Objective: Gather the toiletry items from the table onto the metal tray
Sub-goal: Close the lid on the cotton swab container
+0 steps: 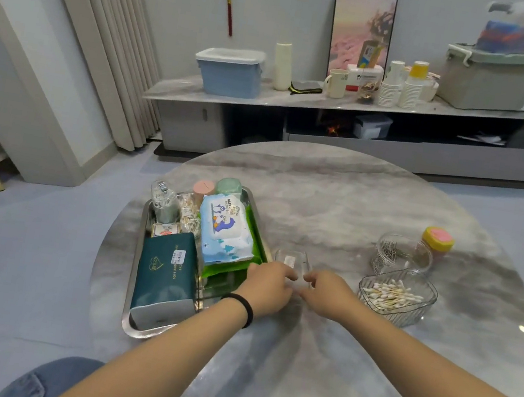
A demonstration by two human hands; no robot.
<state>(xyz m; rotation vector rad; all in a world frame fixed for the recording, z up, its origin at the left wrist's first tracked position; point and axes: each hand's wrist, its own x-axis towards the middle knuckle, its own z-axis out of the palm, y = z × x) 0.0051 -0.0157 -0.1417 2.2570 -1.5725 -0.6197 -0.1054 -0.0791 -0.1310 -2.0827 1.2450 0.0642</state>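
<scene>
The metal tray (pixel 134 284) lies on the left of the round marble table (pixel 338 203). It holds a dark green tissue pack (pixel 163 277), a blue-white baby wipes pack (pixel 226 228) on a green packet, a clear bottle (pixel 164 200), a pink lid and a green lid. Just right of the tray, my left hand (pixel 269 285) and my right hand (pixel 327 294) both grip a small clear plastic lid or box (pixel 292 260) that rests on the table. A clear box of cotton swabs (pixel 398 295) stands right of my hands.
A round clear container of metal clips (pixel 401 254) and a yellow jar with a pink top (pixel 437 241) stand at the right of the table. A low cabinet with bins and cups runs along the far wall. My knees show at the table's near edge.
</scene>
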